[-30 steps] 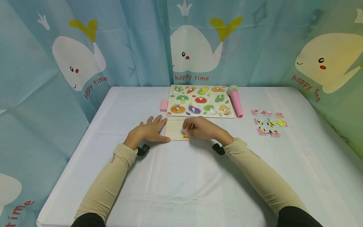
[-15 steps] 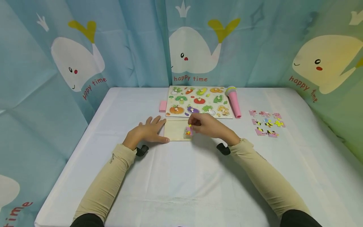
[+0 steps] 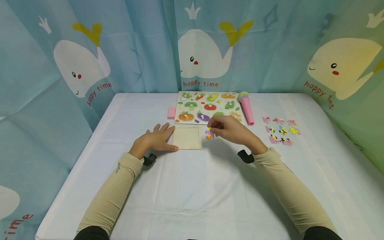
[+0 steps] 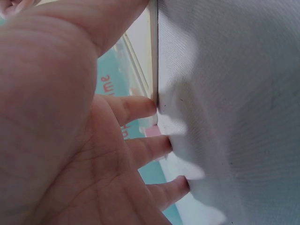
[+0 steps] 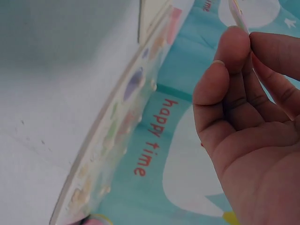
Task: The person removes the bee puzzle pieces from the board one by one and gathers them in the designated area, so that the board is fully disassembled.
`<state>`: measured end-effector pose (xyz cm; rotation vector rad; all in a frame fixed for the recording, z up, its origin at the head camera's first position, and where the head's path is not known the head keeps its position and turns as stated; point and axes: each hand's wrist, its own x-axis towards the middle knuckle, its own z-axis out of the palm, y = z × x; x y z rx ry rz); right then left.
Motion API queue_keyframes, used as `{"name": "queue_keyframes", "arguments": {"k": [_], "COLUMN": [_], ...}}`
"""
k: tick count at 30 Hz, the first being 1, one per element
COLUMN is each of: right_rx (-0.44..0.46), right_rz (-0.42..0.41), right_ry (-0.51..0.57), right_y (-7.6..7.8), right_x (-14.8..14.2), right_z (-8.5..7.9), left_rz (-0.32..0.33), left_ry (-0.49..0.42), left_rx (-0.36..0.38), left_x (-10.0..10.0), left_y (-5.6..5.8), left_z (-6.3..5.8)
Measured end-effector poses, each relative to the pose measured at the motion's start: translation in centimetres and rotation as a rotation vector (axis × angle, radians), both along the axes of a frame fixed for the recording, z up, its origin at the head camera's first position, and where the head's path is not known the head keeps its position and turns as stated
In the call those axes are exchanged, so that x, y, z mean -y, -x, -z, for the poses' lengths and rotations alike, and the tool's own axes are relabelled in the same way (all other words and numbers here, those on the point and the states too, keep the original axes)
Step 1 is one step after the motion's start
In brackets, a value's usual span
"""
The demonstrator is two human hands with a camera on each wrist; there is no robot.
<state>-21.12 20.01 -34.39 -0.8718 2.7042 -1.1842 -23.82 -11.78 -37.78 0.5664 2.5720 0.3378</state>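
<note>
A shallow square wooden puzzle tray (image 3: 187, 138) lies bare on the white table. My left hand (image 3: 157, 139) rests at its left edge with fingers spread, the thumb near its lower left corner. Between thumb and fingers my right hand (image 3: 229, 130) pinches a pink and yellow jigsaw piece (image 3: 209, 134), held up just right of the tray. In the right wrist view only the thin edge of that jigsaw piece (image 5: 238, 16) shows above the fingertips. Several more jigsaw pieces (image 3: 282, 130) lie in loose rows on the right side of the table.
Behind the tray lies a vegetable peg puzzle board (image 3: 196, 106), partly covered by my right hand in the head view. A pink toy microphone (image 3: 247, 108) lies along its right side. A small pink block (image 3: 171, 113) sits at its left. A whale-print curtain (image 3: 144, 46) surrounds the table.
My right hand has lifted the jigsaw piece off the tray and carried it to the right, past the tray's edge. My left hand stays at the tray's left edge.
</note>
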Motion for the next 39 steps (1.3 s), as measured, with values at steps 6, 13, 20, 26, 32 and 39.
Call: {"name": "queue_keyframes", "arguments": {"k": [6, 13, 20, 26, 32, 39], "right_rx": [-0.011, -0.004, -0.075, -0.101, -0.101, -0.132], "right_rz": [0.04, 0.119, 0.2, 0.267, 0.346, 0.414], "right_ry": [0.044, 0.072, 0.061, 0.093, 0.115, 0.147], "right_y": [-0.1, -0.1, 0.0, -0.4, -1.0, -1.8], "right_x": [-0.9, -2.2, -4.0, -5.4, -6.8, -9.0], "right_z": [-0.7, -2.1, -3.6, -4.5, -5.3, -5.9], "left_rz": [-0.006, -0.017, -0.023, -0.005, 0.008, 0.01], "left_ry": [-0.001, 0.004, 0.002, -0.002, -0.017, -0.019], "left_rx": [0.007, 0.011, 0.007, 0.007, 0.011, 0.021], "left_x": [0.1, 0.5, 0.7, 0.7, 0.5, 0.1], "left_y": [-0.1, -0.1, 0.1, 0.3, 0.1, 0.0], "left_z": [0.1, 0.2, 0.2, 0.2, -0.1, -0.2]}}
